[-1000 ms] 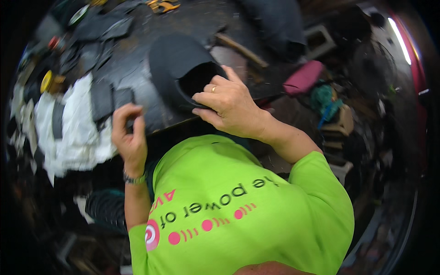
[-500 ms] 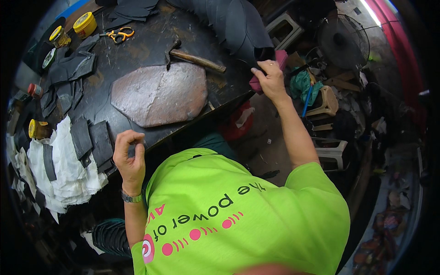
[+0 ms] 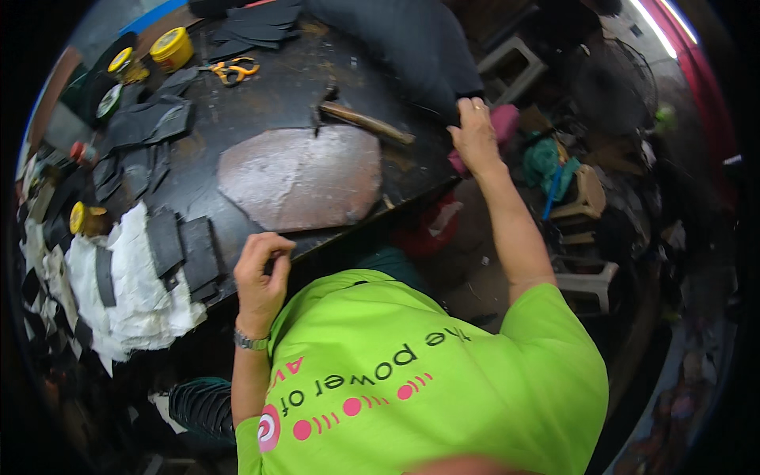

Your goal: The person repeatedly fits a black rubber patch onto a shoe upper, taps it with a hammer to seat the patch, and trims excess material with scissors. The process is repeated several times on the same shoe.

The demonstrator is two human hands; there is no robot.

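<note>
My right hand (image 3: 477, 141) is at the near end of a long overlapping stack of black sheet pieces (image 3: 412, 39), by the table's right corner. Its fingers bend against the stack's end and hide what they grip. My left hand (image 3: 261, 273), wearing a wristwatch, is loosely closed with nothing visible in it, at the table's front edge. Between the hands lies a flat greyish-brown slab (image 3: 305, 178) with cut corners. A hammer (image 3: 364, 120) with a wooden handle lies at the slab's far edge. A pink cloth-like thing (image 3: 503, 125) is beside my right hand.
Orange-handled scissors (image 3: 235, 71), yellow tubs (image 3: 172, 52) and cut black pieces (image 3: 150, 123) lie on the table's left. White sheets (image 3: 131, 293) drape over its near-left edge. Plastic stools (image 3: 586, 194) and a fan (image 3: 609, 87) stand to the right.
The whole view has shifted, so the table and both hands appear farther right and slightly lower. My right hand stays at the stack's end; my left stays by the table edge, loosely curled.
</note>
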